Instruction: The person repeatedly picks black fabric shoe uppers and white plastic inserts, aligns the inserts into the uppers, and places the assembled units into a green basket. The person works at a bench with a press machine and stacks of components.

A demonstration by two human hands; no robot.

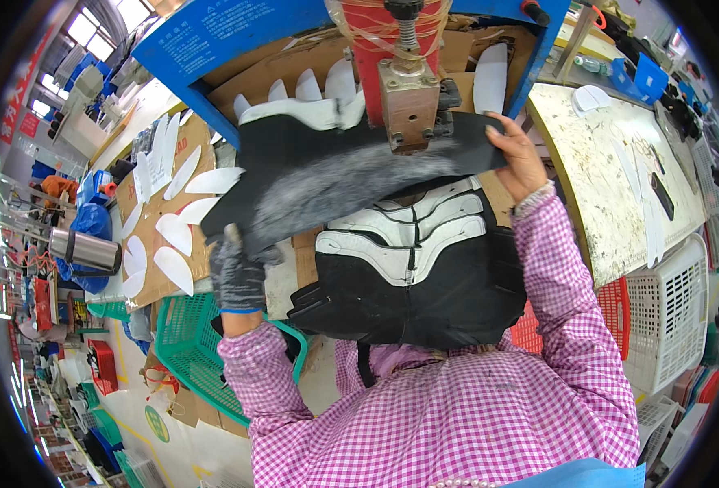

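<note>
A curved black fabric panel point(343, 183) with a grey, fuzzy-looking patch lies stretched out under the square metal head point(408, 106) of a machine. My left hand point(239, 275), in a grey glove with a blue cuff edge, grips its near left end, thumb on top. Bare, my right hand point(520, 156) pinches the far right end between thumb and fingers. Whether the head touches the panel I cannot tell. Closer to my body rests a stack of black panels with white curved borders point(408, 313). Behind the held panel shows another white border point(294, 114).
The machine's blue frame point(213, 45) and red arm point(358, 57) rise ahead. White leaf-shaped pieces point(174, 234) lie on cardboard at left. A worktable point(612, 154) stands at right, beside a white basket point(668, 309). A green basket point(189, 346) sits low at left.
</note>
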